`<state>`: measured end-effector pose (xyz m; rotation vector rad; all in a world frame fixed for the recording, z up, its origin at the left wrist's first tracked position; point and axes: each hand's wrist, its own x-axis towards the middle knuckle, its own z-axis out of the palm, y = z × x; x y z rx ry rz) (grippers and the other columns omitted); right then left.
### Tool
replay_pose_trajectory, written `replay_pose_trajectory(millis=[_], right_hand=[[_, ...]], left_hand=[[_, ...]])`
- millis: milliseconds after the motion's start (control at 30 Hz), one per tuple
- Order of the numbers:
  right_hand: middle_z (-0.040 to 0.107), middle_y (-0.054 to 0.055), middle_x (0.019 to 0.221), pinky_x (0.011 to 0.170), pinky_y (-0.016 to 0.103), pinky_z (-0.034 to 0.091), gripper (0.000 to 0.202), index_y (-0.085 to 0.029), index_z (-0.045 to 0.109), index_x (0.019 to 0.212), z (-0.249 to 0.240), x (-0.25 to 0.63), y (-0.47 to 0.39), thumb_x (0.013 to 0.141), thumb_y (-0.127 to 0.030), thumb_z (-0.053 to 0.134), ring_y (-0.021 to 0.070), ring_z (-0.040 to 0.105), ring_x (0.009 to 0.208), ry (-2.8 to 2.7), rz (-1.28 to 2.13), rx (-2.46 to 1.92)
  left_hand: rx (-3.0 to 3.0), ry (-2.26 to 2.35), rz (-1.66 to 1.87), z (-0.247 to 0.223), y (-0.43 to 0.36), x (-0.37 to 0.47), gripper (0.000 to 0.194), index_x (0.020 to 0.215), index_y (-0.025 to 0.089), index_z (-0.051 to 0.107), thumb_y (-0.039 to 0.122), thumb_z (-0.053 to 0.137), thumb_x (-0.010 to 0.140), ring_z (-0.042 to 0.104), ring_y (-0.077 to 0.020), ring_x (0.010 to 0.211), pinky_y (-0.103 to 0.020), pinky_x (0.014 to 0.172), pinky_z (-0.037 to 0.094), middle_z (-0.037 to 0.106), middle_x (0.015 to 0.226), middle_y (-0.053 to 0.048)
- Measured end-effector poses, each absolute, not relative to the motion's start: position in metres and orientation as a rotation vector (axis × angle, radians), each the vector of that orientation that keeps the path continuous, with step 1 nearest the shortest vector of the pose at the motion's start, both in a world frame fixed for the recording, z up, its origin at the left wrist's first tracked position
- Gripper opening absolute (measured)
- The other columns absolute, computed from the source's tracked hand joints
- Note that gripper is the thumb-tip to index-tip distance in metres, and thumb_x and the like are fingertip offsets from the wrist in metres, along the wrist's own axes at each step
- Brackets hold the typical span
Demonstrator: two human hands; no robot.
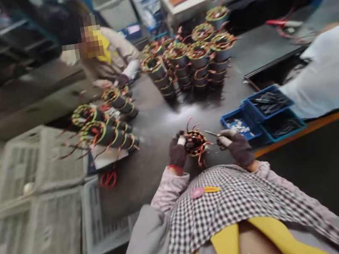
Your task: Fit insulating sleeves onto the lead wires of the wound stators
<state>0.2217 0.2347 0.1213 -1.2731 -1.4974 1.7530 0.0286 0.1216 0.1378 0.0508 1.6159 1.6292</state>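
Observation:
A round motor stator (196,143) with yellow-green edging and red wires stands on the dark table in front of my body. My left hand (178,153), in a dark glove with bare or light fingertips, grips its left rim. To the right of the stator my right hand (236,146), gloved the same way, is closed around a thin metal tool (211,133) whose tip points toward the stator. Small blue bins sit just beyond my right hand, one with white pieces (238,127) in it.
Stacked stators (200,65) stand at the table's back, more (107,134) at left. Blue bins (263,118) hold dark parts. Red scissors (108,178) lie near grey crates (59,190). A person (110,55) works across the table; white cloth (333,72) lies right.

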Motion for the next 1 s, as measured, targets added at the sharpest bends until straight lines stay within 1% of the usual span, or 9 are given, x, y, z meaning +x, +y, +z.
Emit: replay_pose_trajectory(millis=[100, 200, 333, 467, 633, 700, 833, 933, 1000], right_hand=[[0.076, 0.004, 0.089, 0.07, 0.034, 0.063, 0.047, -0.02, 0.069, 0.105, 0.113, 0.217, 0.234, 0.076, -0.054, 0.082, 0.0197, 0.073, 0.078, -1.483, 1.705, -1.274], [0.074, 0.004, 0.086, 0.067, 0.034, 0.063, 0.051, -0.019, 0.069, 0.105, 0.109, 0.214, 0.23, 0.075, -0.059, 0.082, 0.0199, 0.072, 0.074, -1.507, 1.707, -1.271], [0.075, 0.005, 0.09, 0.069, 0.034, 0.065, 0.052, -0.019, 0.07, 0.108, 0.108, 0.215, 0.222, 0.078, -0.06, 0.081, 0.0204, 0.074, 0.078, -1.501, 1.732, -1.281], [0.076, 0.004, 0.093, 0.065, 0.035, 0.068, 0.057, -0.022, 0.068, 0.108, 0.104, 0.215, 0.213, 0.075, -0.067, 0.081, 0.021, 0.076, 0.078, -1.442, 1.77, -1.31], [0.072, 0.001, 0.081, 0.052, 0.03, 0.063, 0.052, -0.021, 0.066, 0.107, 0.103, 0.217, 0.213, 0.079, -0.064, 0.079, 0.0175, 0.072, 0.062, -1.501, 1.962, -1.367], [0.071, 0.0, 0.077, 0.051, 0.03, 0.062, 0.05, -0.021, 0.065, 0.107, 0.105, 0.218, 0.218, 0.079, -0.06, 0.078, 0.0163, 0.07, 0.057, -1.485, 2.043, -1.349], [0.073, 0.0, 0.082, 0.058, 0.033, 0.063, 0.048, -0.021, 0.065, 0.112, 0.103, 0.224, 0.221, 0.08, -0.055, 0.078, 0.0176, 0.072, 0.064, -1.556, 2.041, -1.251], [0.077, 0.004, 0.093, 0.075, 0.037, 0.065, 0.043, -0.022, 0.069, 0.113, 0.095, 0.225, 0.217, 0.086, -0.054, 0.075, 0.0187, 0.073, 0.076, -1.802, 1.809, -1.147], [0.078, 0.006, 0.098, 0.081, 0.04, 0.064, 0.041, -0.022, 0.071, 0.11, 0.089, 0.221, 0.215, 0.089, -0.057, 0.071, 0.0194, 0.072, 0.079, -1.892, 1.634, -1.094]], left_hand=[[0.045, 1.545, 1.691, 0.127, 0.124, 0.029, 0.039, 0.113, 0.018, 0.068, 0.041, 0.08, 0.084, 0.067, -0.0112, 0.068, -0.024, 0.065, 0.057, 0.075, 0.091, -0.004], [0.07, 1.514, 1.749, 0.12, 0.129, 0.037, 0.037, 0.105, 0.017, 0.069, 0.041, 0.083, 0.08, 0.068, -0.0122, 0.069, -0.027, 0.068, 0.059, 0.074, 0.087, -0.002], [0.147, 1.514, 1.69, 0.115, 0.133, 0.043, 0.036, 0.104, 0.017, 0.07, 0.038, 0.084, 0.079, 0.067, -0.0116, 0.067, -0.026, 0.065, 0.058, 0.073, 0.086, -0.002], [0.16, 1.54, 1.626, 0.11, 0.134, 0.042, 0.03, 0.106, 0.018, 0.067, 0.036, 0.079, 0.085, 0.066, -0.0114, 0.064, -0.025, 0.061, 0.056, 0.074, 0.086, -0.002], [0.238, 1.53, 1.581, 0.108, 0.13, 0.043, 0.029, 0.106, 0.017, 0.066, 0.032, 0.079, 0.085, 0.067, -0.0126, 0.064, -0.027, 0.063, 0.057, 0.074, 0.085, -0.003], [0.273, 1.534, 1.575, 0.108, 0.129, 0.043, 0.029, 0.106, 0.016, 0.068, 0.03, 0.08, 0.085, 0.067, -0.0124, 0.065, -0.027, 0.065, 0.057, 0.075, 0.087, -0.004], [0.325, 1.55, 1.569, 0.107, 0.128, 0.043, 0.027, 0.106, 0.016, 0.071, 0.03, 0.081, 0.085, 0.067, -0.0124, 0.069, -0.027, 0.07, 0.058, 0.077, 0.092, -0.005], [0.338, 1.559, 1.554, 0.104, 0.128, 0.042, 0.025, 0.106, 0.018, 0.073, 0.031, 0.079, 0.086, 0.068, -0.0131, 0.071, -0.028, 0.071, 0.058, 0.078, 0.093, -0.004], [0.355, 1.584, 1.544, 0.105, 0.128, 0.042, 0.022, 0.103, 0.019, 0.075, 0.029, 0.079, 0.085, 0.069, -0.0144, 0.074, -0.029, 0.074, 0.059, 0.078, 0.093, -0.004]])
